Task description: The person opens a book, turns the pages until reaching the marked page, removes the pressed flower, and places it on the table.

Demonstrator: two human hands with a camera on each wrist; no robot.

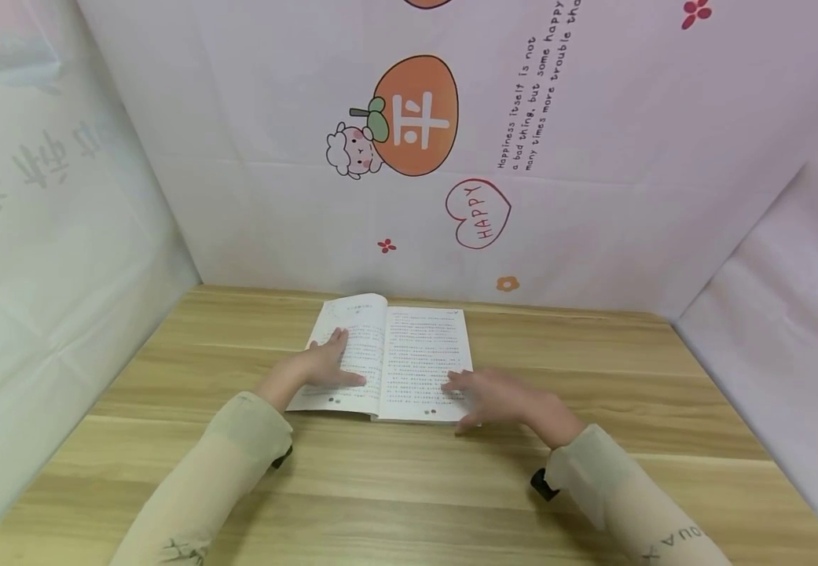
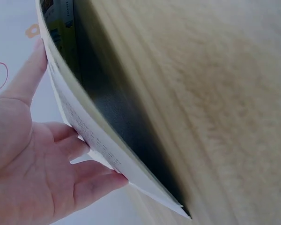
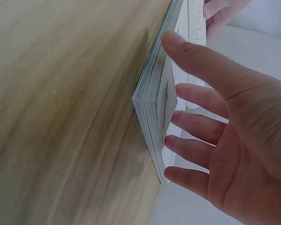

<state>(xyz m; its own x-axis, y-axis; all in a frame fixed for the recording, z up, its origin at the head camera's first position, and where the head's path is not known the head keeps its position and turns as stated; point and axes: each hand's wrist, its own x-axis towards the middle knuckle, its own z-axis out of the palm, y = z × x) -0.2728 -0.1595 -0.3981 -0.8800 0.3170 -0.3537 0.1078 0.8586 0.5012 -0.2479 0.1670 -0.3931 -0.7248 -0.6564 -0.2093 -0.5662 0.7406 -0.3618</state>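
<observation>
An open book (image 1: 424, 354) with printed pages lies near the back edge of the table. My left hand (image 1: 324, 365) rests on its left page, thumb and fingers spread. The left wrist view shows those fingers touching the printed side of the thin left part (image 2: 96, 133), whose outer edge stands off the tabletop. Over the lower right corner of the right page is my right hand (image 1: 497, 395). In the right wrist view its fingers are spread and slightly bent along the page, with the thumb by the thick page block (image 3: 147, 108). Contact there is hard to tell.
The wooden table (image 1: 409, 487) runs in front of the book and to both sides. Behind it hangs a white printed cloth (image 1: 274, 228) with cartoon fruit and lettering. Pale cloth walls (image 1: 48, 299) close off the left and right sides.
</observation>
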